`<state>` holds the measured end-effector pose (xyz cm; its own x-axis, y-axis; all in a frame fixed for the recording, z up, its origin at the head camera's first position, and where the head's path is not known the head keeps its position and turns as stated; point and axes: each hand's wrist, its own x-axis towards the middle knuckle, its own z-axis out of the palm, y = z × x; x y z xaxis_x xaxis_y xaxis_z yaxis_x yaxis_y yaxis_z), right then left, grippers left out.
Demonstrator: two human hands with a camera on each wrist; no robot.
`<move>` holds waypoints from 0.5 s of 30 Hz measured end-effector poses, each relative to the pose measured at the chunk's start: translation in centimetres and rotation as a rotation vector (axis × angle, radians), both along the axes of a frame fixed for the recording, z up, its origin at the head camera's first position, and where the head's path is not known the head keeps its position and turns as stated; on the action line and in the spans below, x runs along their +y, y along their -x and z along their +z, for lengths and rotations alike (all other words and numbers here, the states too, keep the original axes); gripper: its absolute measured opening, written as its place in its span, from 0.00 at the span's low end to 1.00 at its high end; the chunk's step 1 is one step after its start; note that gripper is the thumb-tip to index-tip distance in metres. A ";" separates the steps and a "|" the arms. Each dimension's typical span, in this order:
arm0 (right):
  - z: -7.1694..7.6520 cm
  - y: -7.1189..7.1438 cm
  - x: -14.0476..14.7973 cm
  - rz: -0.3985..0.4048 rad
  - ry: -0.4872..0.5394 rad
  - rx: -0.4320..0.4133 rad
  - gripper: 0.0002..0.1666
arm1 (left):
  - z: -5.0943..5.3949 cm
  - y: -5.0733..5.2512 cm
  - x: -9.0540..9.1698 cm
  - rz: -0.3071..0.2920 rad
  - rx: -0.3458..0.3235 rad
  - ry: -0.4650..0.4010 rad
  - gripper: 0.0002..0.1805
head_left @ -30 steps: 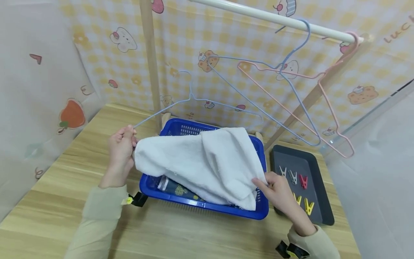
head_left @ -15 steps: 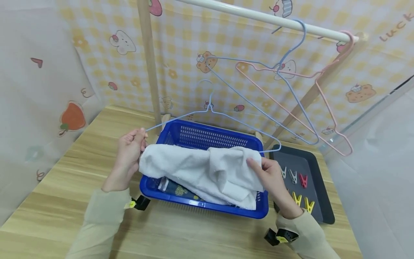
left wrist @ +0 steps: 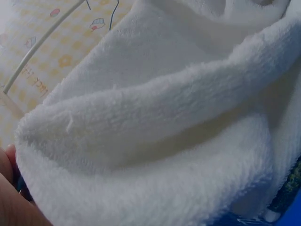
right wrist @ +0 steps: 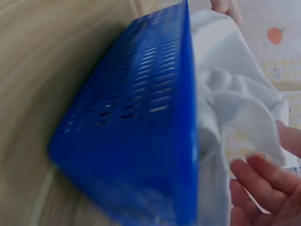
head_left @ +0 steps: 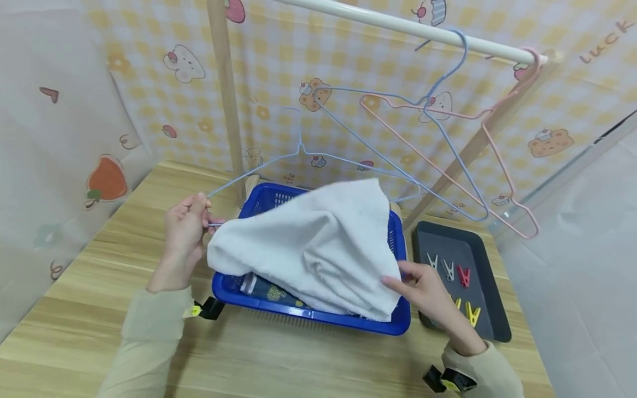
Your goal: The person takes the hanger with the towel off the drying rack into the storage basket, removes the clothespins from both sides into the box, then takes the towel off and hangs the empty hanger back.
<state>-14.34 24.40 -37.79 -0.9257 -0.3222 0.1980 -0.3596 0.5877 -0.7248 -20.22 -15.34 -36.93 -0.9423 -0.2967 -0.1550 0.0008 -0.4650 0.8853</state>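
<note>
In the head view my left hand grips the left end of a light blue wire hanger. The hanger's lower bar runs into a white towel, which hides its middle; its right end shows beyond the towel. The towel spreads over a blue basket. My right hand is at the towel's right edge, thumb in front. In the right wrist view the right fingers and thumb stand apart, the towel's edge between them. Towel fills most of the left wrist view.
A blue hanger and a pink hanger hang from a white rail. On the right, a dark grey tray holds several clothes pegs. Dark patterned fabric lies in the basket under the towel.
The left hand and hanger moved right, then back left. The right hand rose while gripping the towel, then came down and loosened. The towel folded lower, then spread upward over the basket again.
</note>
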 end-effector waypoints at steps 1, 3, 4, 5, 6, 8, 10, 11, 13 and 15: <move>0.1 0.3 -0.2 -0.023 0.010 -0.008 0.08 | 0.1 -0.1 0.0 -0.015 -0.001 0.013 0.18; 0.4 0.9 -0.8 -0.082 0.066 -0.051 0.12 | 0.1 -0.2 0.2 -0.039 -0.001 0.038 0.17; 0.6 1.2 -1.1 -0.113 0.109 -0.086 0.13 | 0.1 -0.3 0.4 -0.048 -0.001 0.057 0.17; 0.7 1.5 -1.5 -0.143 0.145 -0.120 0.13 | 0.1 -0.3 0.5 -0.052 -0.002 0.077 0.17; 0.8 1.8 -1.8 -0.174 0.176 -0.151 0.14 | 0.1 -0.3 0.6 -0.055 -0.001 0.092 0.18; 0.8 2.3 -2.3 -0.233 0.238 -0.204 0.16 | 0.0 -0.3 0.8 -0.058 0.001 0.129 0.18; 0.7 2.6 -2.6 -0.271 0.253 -0.225 0.17 | 0.0 -0.2 0.9 -0.059 0.002 0.148 0.18; 0.6 2.6 -2.6 -0.280 0.245 -0.220 0.16 | 0.0 -0.2 0.9 -0.057 0.002 0.150 0.17; 0.3 2.5 -2.5 -0.266 0.226 -0.196 0.14 | 0.0 0.0 0.7 -0.046 0.002 0.146 0.17; 0.0 2.3 -2.2 -0.219 0.168 -0.160 0.14 | 0.1 0.1 0.4 -0.018 0.000 0.133 0.17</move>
